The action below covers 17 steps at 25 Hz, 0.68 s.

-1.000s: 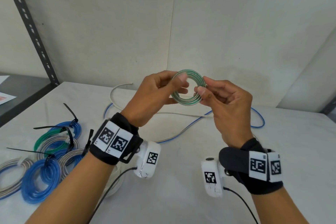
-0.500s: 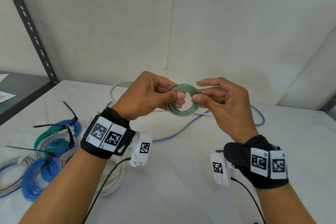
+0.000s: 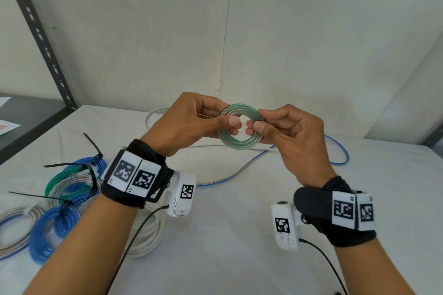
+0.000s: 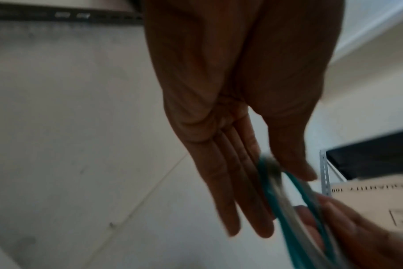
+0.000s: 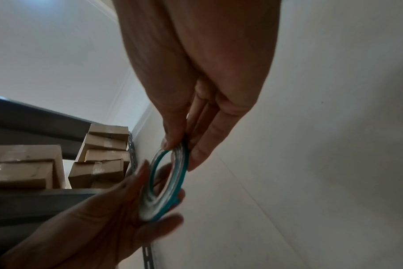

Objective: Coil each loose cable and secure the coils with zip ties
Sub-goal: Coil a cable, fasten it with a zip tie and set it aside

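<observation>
A white cloth-covered table [image 3: 239, 235] is seen against pale wall panels, with a dark perforated shelf upright [image 3: 38, 36] at far left. A long loose white-and-blue cable [image 3: 239, 170] is trailed across the table's far half, one loop curving out at right. A cluster of finished blue, green and grey cable coils [image 3: 60, 194] is laid at the left edge, each bound with black zip ties [image 3: 92, 143] whose tails stick up. A plain white coil [image 3: 148, 235] is partly hidden under the left forearm. Both wrists are wrapped in black straps bearing square printed markers. A small flat coil of green-and-white cable [image 3: 240, 127] is held up in the air above the table's middle, well clear of the surface, its open centre facing the head camera. Its left rim is pinched between thumb and curled fingers of the left hand [image 3: 189, 124]; its right rim is pinched likewise by the right hand [image 3: 294, 134]. Stacked brown cardboard boxes [image 5: 97, 160] are noted on shelving in the right wrist view.
</observation>
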Each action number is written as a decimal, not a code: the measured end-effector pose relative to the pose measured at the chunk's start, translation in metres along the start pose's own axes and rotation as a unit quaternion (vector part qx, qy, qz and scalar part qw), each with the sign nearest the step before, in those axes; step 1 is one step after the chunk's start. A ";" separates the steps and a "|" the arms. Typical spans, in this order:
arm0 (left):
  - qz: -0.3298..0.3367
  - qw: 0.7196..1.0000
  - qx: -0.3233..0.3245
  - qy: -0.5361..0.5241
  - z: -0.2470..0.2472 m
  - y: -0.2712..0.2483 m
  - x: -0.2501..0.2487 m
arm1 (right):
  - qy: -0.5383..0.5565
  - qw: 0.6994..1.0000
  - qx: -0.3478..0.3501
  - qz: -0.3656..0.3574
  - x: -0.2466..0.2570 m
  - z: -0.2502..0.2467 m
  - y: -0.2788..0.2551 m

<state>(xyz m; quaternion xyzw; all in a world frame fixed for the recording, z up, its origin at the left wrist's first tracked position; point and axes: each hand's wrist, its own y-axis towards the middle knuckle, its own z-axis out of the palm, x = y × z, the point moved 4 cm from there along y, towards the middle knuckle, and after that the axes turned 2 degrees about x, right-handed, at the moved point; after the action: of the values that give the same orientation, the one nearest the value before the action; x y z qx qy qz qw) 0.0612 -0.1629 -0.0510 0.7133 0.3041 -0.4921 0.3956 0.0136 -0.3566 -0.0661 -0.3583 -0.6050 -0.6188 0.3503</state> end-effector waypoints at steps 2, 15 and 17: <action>-0.022 0.998 0.034 0.047 -0.001 -0.001 0.003 | -0.030 0.998 0.054 0.018 -0.003 -0.002 0.000; 0.042 0.992 -0.031 0.111 0.000 0.000 -0.004 | -0.078 0.997 -0.005 -0.023 -0.002 0.002 -0.001; 0.039 0.995 -0.038 0.081 -0.002 0.000 -0.002 | -0.105 0.994 0.008 -0.016 -0.002 0.002 -0.002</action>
<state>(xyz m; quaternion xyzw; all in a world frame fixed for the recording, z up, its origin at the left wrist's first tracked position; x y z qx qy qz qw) 0.0618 -0.1611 -0.0489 0.7469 0.3252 -0.4048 0.4154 0.0132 -0.3546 -0.0686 -0.4090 -0.6493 -0.5779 0.2779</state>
